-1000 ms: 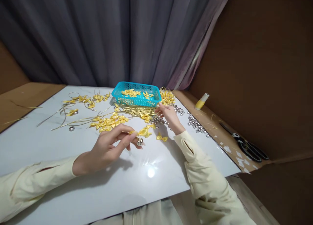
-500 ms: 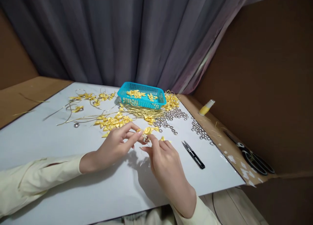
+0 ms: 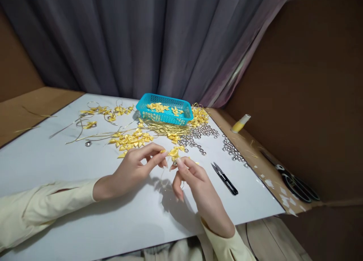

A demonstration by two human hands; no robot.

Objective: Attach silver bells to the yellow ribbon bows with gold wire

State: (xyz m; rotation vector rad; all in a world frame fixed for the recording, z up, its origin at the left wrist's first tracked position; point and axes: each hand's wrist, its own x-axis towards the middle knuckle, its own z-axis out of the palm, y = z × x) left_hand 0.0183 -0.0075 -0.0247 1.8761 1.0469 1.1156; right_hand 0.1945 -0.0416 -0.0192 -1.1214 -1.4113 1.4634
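Note:
A yellow ribbon bow (image 3: 174,153) is held up between my two hands, above the white board. My left hand (image 3: 138,161) pinches the bow's left end between thumb and fingertips. Close under the bow, my right hand (image 3: 193,179) has its thumb and forefinger pressed together at a small silver bell-like piece (image 3: 175,162), mostly hidden by the fingers. A thin pale strand hangs below the bow between the hands. Beyond my left hand lies a heap of yellow bows (image 3: 132,139).
A blue basket (image 3: 170,119) with yellow bows stands at the back, gold wires (image 3: 167,128) before it. Silver beads (image 3: 198,134) spread to its right. Black thread snips (image 3: 224,179) lie right of my hand; a yellow thread spool (image 3: 241,124) and black scissors (image 3: 296,185) lie farther right.
My right hand has turned, its thumb now showing on top and lower fingers curled apart. The bow has shifted slightly right, and the silver piece is now mostly covered by the right fingertips.

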